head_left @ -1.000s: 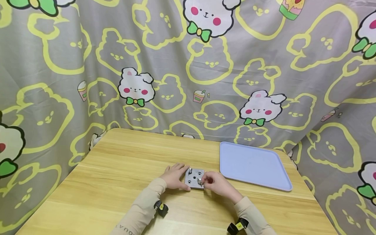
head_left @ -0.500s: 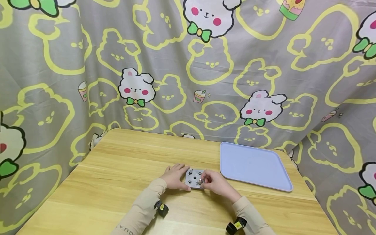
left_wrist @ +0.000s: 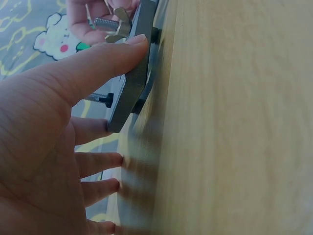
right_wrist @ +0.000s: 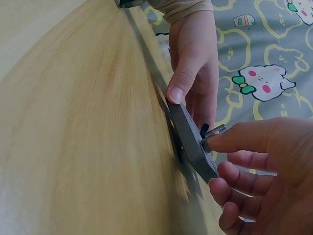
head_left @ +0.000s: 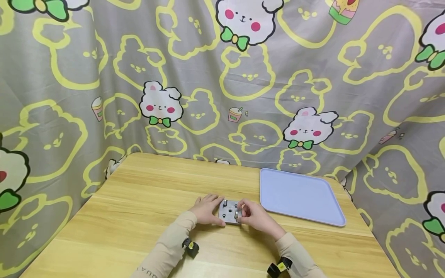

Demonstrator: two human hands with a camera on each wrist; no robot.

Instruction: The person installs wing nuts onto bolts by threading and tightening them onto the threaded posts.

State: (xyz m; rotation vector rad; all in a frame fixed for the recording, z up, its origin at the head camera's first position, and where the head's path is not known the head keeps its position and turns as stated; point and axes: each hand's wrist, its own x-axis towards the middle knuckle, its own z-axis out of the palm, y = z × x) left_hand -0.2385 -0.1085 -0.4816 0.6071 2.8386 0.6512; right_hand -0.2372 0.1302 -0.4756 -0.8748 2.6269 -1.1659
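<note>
A square grey metal plate [head_left: 229, 211] with several holes lies near the table's middle. My left hand [head_left: 207, 209] grips its left side, thumb on the near edge and index finger at the far corner. Two threaded bolts stand up from the plate. One bolt [left_wrist: 100, 98], at the far left corner, has nothing turned onto it above its dark base. On the other, at the near right, sits a brass-coloured wing nut [left_wrist: 120, 25]. My right hand [head_left: 258, 217] pinches this wing nut between thumb and fingers; in the right wrist view the thumb mostly hides it.
A pale blue-purple tray [head_left: 302, 197] lies at the back right of the wooden table [head_left: 156, 185]. Behind the table hangs a grey patterned curtain [head_left: 205, 69]. Dark feet [left_wrist: 139, 105] under the plate lift it slightly off the wood.
The right fingers have shifted slightly around the wing nut, and its wings stand at a different angle. The left hand and the plate have stayed in place.
</note>
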